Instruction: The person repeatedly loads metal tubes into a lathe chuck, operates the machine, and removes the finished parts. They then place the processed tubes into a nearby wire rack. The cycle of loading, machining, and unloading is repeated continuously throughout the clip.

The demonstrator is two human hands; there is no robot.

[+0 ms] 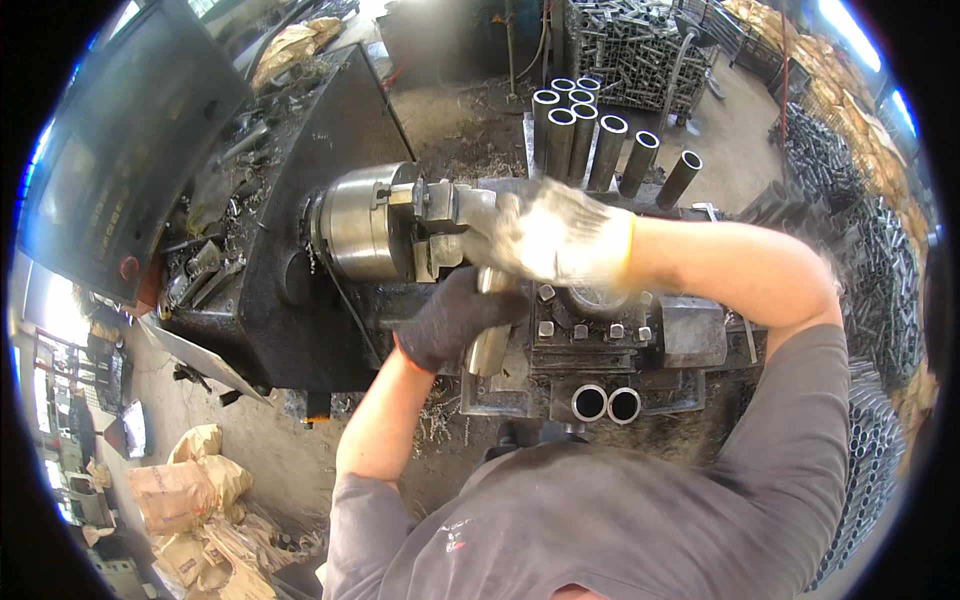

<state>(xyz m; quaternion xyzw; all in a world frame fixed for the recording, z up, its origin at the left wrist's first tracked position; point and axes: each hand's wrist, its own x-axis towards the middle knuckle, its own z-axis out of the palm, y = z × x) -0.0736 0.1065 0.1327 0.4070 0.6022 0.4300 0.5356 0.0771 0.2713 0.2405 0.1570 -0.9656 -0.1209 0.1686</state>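
My left hand [450, 322], in a dark glove, is wrapped round a short steel tube [487, 350] that slants in front of the lathe chuck. The tube's upper end reaches up to my right hand. In a pale work glove with a yellow cuff, my right hand [560, 235] is at the chuck jaws [437, 203]; its fingers are smeared by motion. Whether it grips anything is unclear. A grey metal piece [476, 208] shows between the jaws and that glove, its kind hard to make out. The round steel chuck [365, 222] is on the left.
Several dark tubes [608, 150] stand upright behind my right hand. Two tubes [590, 403] lie end-on near my body, below the bolted tool post [590, 328]. A wire bin of metal parts [640, 55] is at the back. Paper sacks [190, 485] lie lower left.
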